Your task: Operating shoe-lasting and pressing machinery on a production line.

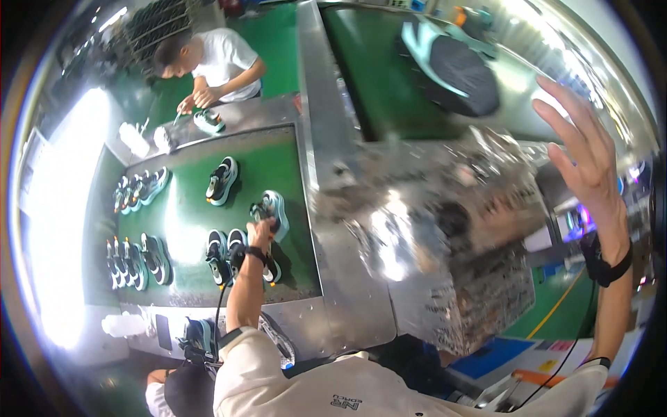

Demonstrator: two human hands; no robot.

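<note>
My left hand (260, 233) reaches over the green conveyor belt and is closed on a black and teal sneaker (276, 214) with a thick pale teal sole. Just below that hand stand more sneakers of the same kind, one (216, 251) to its left. My right hand (582, 149) is raised at the far right, its fingers spread and nothing in them. To the left of it a large black and teal shoe (455, 69) shows against a second green belt. Whether this shoe rests on the belt or is above it, I cannot tell.
A foil-covered, blurred metal box (445, 215) stands between the two belts. Several sneakers line the left side of the near belt (187, 208). Across it, a person in white (226, 66) bends over a sneaker (208, 121). Another person (187, 389) is at the lower left.
</note>
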